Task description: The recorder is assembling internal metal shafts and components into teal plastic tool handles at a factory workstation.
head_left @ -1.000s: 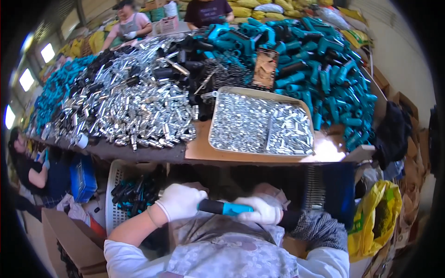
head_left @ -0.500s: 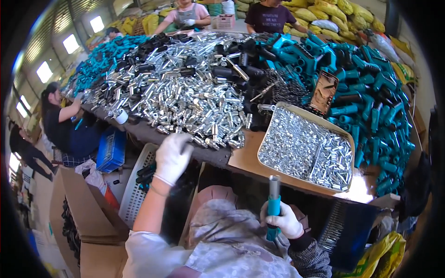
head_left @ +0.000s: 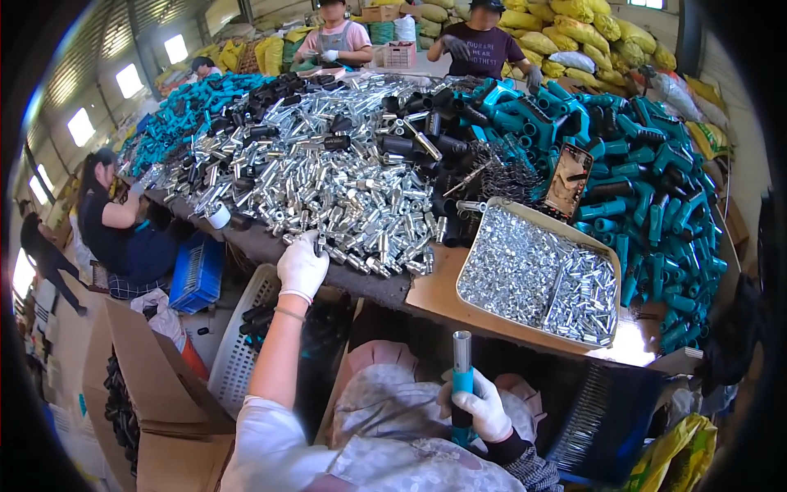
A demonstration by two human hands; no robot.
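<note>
- Because the worktop is heaped to its edge with silver metal tubes, any careless pull from the near side could, I judge, set a slide going — loose pieces would roll off into the white slatted basket or onto the floor below.
- Teal handle shells are piled high on the far right, right behind the shallow tray of small silver fittings; a nudge there might tip shells into the tray and mix the sorted parts.
- At the heap's near edge, the left hand, gloved in white, has its fingers curled down onto the tubes; whether it pinches one I cannot tell, and a poor grip would drop it.
- Held upright over the lap, the teal handle with its metal tube sits in the right hand, fingers wrapped tight round the lower part — the tube end could slip out if it is only loosely seated.
</note>
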